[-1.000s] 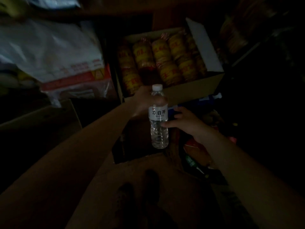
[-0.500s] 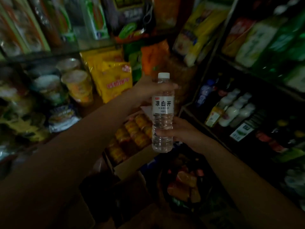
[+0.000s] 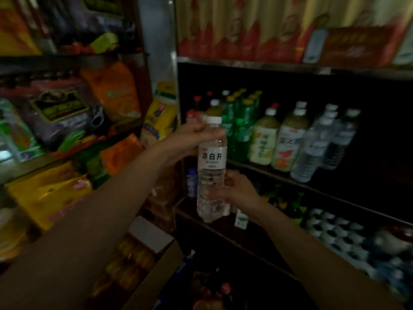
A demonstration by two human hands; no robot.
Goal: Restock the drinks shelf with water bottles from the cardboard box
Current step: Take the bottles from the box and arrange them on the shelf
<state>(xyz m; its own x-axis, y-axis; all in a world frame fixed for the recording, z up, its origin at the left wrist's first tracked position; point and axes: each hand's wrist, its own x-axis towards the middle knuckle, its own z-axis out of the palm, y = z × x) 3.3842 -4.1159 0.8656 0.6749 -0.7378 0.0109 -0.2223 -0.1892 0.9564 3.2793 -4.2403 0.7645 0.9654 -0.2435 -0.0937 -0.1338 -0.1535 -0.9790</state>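
water bottle [image 3: 211,168] upright, long axis vertical, held w/ both hands: left hand [image 3: 190,139] closed round neck, right hand [image 3: 232,189] wrapped on lower body. drinks shelf [image 3: 279,173] w/ clear bottles [image 3: 321,144] lies far right; right hand nearer.

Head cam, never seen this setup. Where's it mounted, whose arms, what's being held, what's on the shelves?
There is no robot here. The camera sits on a person's head and looks forward and down, so the two bare arms are theirs. Both hands hold one upright water bottle: the left hand near the cap, the right hand around the lower part. Behind it is the drinks shelf, with green bottles, tea bottles and clear water bottles. Snack bags fill the racks at left. An open cardboard box of packets sits below.
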